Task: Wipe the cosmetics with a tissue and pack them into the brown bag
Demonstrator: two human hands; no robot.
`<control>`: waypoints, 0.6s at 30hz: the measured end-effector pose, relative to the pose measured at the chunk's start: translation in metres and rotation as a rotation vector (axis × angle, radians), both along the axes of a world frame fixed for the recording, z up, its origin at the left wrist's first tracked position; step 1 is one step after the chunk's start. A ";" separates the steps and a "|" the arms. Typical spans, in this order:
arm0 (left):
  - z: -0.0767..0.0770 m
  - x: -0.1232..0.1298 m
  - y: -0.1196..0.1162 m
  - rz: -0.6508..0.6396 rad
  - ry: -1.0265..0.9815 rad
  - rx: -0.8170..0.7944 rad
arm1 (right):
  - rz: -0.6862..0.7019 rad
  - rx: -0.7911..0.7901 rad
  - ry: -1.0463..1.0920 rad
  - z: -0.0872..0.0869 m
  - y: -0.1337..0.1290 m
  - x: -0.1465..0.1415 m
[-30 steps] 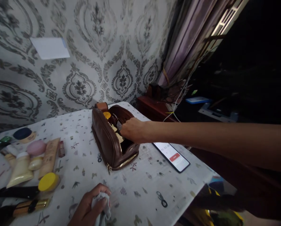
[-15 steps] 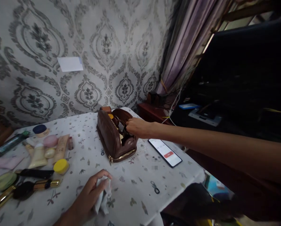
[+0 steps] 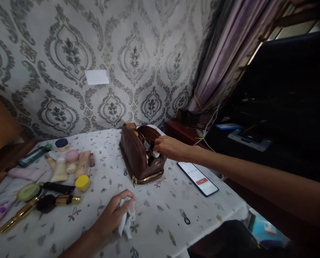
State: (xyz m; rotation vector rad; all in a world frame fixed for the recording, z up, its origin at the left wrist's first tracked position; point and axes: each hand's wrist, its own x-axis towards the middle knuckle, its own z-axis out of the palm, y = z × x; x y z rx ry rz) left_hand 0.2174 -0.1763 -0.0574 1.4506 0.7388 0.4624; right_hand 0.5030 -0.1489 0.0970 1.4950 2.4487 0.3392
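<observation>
My left hand (image 3: pixel 119 209) is closed around a crumpled white cloth (image 3: pixel 126 222) just above the near part of the table. A brown toiletry bag (image 3: pixel 134 156) stands unzipped at the middle of the table, with several items inside. My right hand (image 3: pixel 166 147) reaches into its opening from the right, fingers bent together. What those fingertips grip is hidden in the dark of the bag; a small white item (image 3: pixel 156 154) shows right under them.
To the left lie several cosmetics, among them a yellow-lidded jar (image 3: pixel 82 183), a cream tube (image 3: pixel 60 170), a pink sponge (image 3: pixel 72 156) and a gold-and-black brush (image 3: pixel 45 204). A lit phone (image 3: pixel 197 179) lies right of the bag, near the edge of the patterned tablecloth (image 3: pixel 154 215).
The view has turned a little left, so everything sits further right. My right hand stays at the bag's opening, and a white item now shows below its fingers. My left hand still holds the cloth.
</observation>
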 end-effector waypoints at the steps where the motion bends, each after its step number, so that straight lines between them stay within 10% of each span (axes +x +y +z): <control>1: -0.001 0.000 0.000 0.000 0.001 0.018 | -0.008 0.003 -0.001 0.000 0.000 -0.002; 18: 0.006 -0.001 -0.004 -0.016 -0.034 -0.072 | -0.129 -0.229 -0.224 0.015 0.022 -0.038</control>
